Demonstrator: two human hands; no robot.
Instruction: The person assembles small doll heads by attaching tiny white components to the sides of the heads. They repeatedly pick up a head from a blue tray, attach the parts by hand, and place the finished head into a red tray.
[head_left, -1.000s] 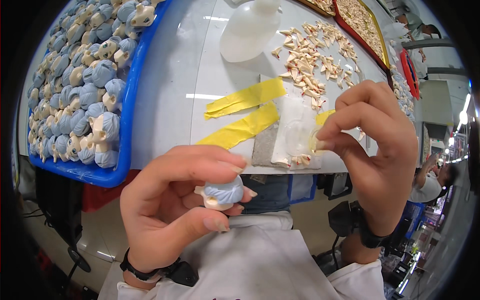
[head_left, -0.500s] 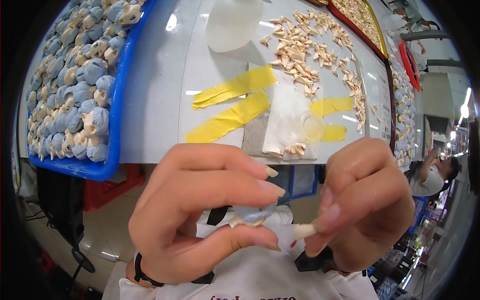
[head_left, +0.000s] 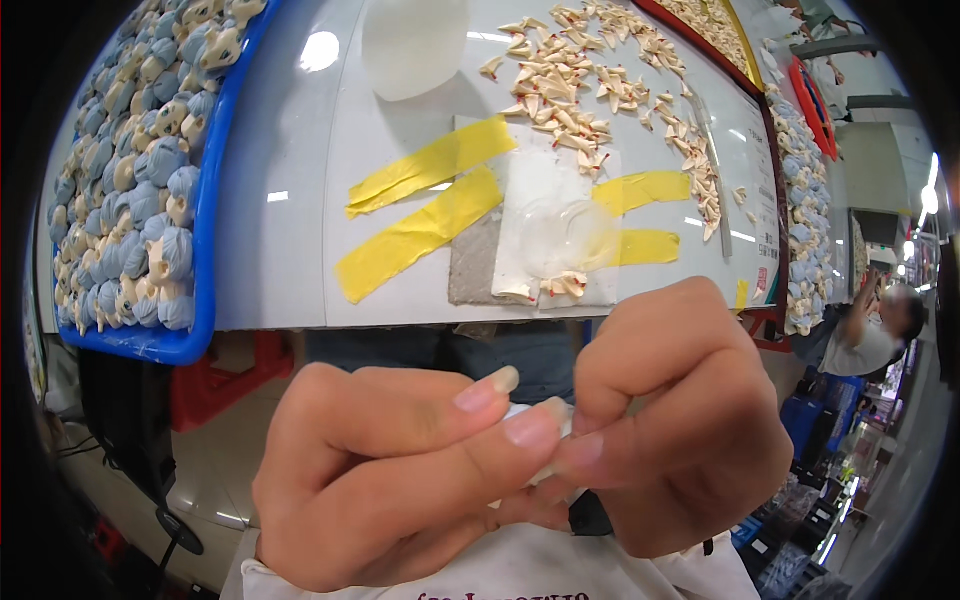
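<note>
In front of my body, my left hand (head_left: 390, 480) is closed around a small blue-haired doll head (head_left: 516, 411), mostly covered by the fingers. Thumb and fingers of my right hand (head_left: 690, 430) are pinched together against it, fingertips touching those of the left. The small cream red-tipped piece it pinched a moment earlier is hidden between the fingertips. Beyond the hands, a white pad (head_left: 535, 190) lies on the table, bearing a clear round dish (head_left: 560, 238) and a few cream red-tipped pieces (head_left: 565, 285).
At the left stands a blue crate (head_left: 208, 240) heaped with blue-haired doll heads (head_left: 130, 200). Yellow tape strips (head_left: 430, 165) flank the pad. Many loose cream pieces (head_left: 560, 90) spread behind it, near a translucent container (head_left: 415, 50). A red-rimmed tray (head_left: 690, 45) sits far right.
My right hand has moved left, bringing the cream piece up to the doll head. My left fingers have closed further over the head. The view has shifted slightly.
</note>
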